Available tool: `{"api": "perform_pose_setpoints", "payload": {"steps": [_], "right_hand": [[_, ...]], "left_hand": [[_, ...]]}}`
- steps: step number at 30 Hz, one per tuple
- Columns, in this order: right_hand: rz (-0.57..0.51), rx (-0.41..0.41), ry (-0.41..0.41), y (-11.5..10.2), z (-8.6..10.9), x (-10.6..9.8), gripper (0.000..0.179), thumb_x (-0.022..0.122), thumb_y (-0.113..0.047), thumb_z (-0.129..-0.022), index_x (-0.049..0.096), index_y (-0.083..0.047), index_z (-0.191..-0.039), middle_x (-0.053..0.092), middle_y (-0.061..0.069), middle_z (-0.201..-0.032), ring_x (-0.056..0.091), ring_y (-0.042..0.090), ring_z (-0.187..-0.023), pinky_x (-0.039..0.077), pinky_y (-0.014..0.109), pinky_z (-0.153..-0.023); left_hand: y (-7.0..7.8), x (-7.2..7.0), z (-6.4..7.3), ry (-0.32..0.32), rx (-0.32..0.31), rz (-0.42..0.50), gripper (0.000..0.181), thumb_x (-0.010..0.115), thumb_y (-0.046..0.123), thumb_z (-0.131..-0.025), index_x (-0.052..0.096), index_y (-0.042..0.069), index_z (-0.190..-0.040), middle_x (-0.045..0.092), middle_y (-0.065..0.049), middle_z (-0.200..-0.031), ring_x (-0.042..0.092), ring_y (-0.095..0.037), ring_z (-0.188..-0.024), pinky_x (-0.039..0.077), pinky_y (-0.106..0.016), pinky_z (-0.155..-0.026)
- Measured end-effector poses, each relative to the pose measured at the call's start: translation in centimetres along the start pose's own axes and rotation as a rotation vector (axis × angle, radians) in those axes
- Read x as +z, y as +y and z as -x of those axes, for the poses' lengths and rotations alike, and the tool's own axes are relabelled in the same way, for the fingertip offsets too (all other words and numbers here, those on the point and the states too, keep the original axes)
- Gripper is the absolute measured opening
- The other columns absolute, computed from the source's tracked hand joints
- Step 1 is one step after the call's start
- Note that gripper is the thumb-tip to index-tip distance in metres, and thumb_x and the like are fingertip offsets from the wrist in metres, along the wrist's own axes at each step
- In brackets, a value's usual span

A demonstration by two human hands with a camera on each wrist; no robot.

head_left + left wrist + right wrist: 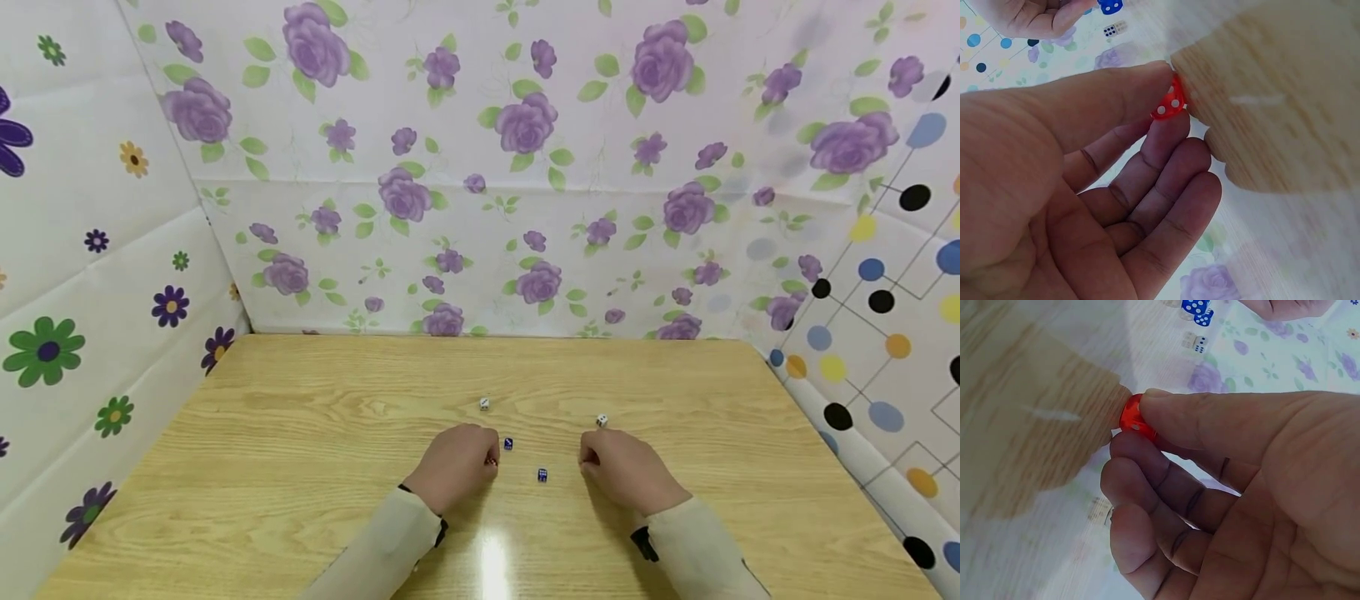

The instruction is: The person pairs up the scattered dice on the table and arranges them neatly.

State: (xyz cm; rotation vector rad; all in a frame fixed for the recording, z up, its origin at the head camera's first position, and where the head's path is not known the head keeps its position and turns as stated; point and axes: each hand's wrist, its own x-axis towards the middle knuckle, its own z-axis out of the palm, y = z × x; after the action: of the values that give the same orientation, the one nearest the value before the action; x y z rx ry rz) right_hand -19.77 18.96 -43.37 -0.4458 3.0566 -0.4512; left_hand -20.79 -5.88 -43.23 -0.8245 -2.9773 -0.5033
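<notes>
My left hand (456,467) pinches a red die (1169,105) with white dots between thumb and forefinger, close over the tabletop. In the left wrist view the other fingers curve in loosely below it. A second red die (1134,417) is held by my right hand (630,472) between thumb and fingertips; the head view hides this one behind the hand. Between the hands lie two dark blue dice, one (508,444) just right of the left hand and the other (542,475) nearer me. A white die (602,421) sits right beyond the right hand's knuckles.
Another white die (484,404) lies farther back, beyond the left hand. The wooden table (315,417) ends at a flowered cloth (465,208) behind, with a daisy-patterned cloth (135,333) on the left and a dotted cloth (862,333) on the right.
</notes>
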Motion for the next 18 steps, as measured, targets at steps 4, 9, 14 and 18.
{"api": "perform_pose_setpoints", "payload": {"steps": [4, 9, 14, 18], "right_hand": [[-0.001, -0.001, 0.003, -0.1, -0.1, -0.2, 0.013, 0.072, -0.012, -0.083, 0.063, -0.018, -0.076, 0.059, -0.009, -0.074, 0.051, 0.006, -0.065, 0.045, 0.03, -0.062], [-0.002, -0.008, 0.006, -0.2, -0.2, -0.3, 0.013, 0.071, -0.011, -0.084, 0.062, -0.018, -0.076, 0.058, -0.008, -0.073, 0.05, 0.007, -0.065, 0.044, 0.03, -0.061], [-0.004, -0.021, -0.003, -0.3, -0.2, -0.5, 0.012, 0.071, -0.012, -0.084, 0.062, -0.018, -0.079, 0.058, -0.009, -0.074, 0.051, 0.007, -0.067, 0.045, 0.03, -0.063], [-0.003, -0.03, 0.02, -0.2, -0.2, -0.5, 0.012, 0.071, -0.015, -0.085, 0.061, -0.018, -0.08, 0.057, -0.01, -0.074, 0.051, 0.006, -0.067, 0.045, 0.029, -0.064]], "left_hand": [[0.1, -0.1, 0.0, 0.012, 0.011, 0.003, 0.017, 0.062, 0.003, -0.083, 0.061, 0.017, -0.074, 0.054, 0.011, -0.068, 0.047, -0.005, -0.061, 0.041, -0.022, -0.058], [0.0, -0.2, 0.0, 0.001, 0.021, 0.023, 0.017, 0.06, 0.003, -0.084, 0.061, 0.018, -0.074, 0.051, 0.011, -0.068, 0.045, -0.005, -0.062, 0.041, -0.022, -0.059], [-0.2, -0.6, 0.1, -0.029, 0.037, 0.059, 0.016, 0.057, 0.005, -0.088, 0.062, 0.018, -0.081, 0.054, 0.012, -0.073, 0.048, -0.006, -0.067, 0.043, -0.023, -0.062], [-0.1, -1.2, 0.3, -0.034, 0.056, 0.042, 0.009, 0.06, 0.009, -0.091, 0.066, 0.016, -0.092, 0.062, 0.009, -0.083, 0.055, -0.005, -0.073, 0.048, -0.022, -0.067]]}}
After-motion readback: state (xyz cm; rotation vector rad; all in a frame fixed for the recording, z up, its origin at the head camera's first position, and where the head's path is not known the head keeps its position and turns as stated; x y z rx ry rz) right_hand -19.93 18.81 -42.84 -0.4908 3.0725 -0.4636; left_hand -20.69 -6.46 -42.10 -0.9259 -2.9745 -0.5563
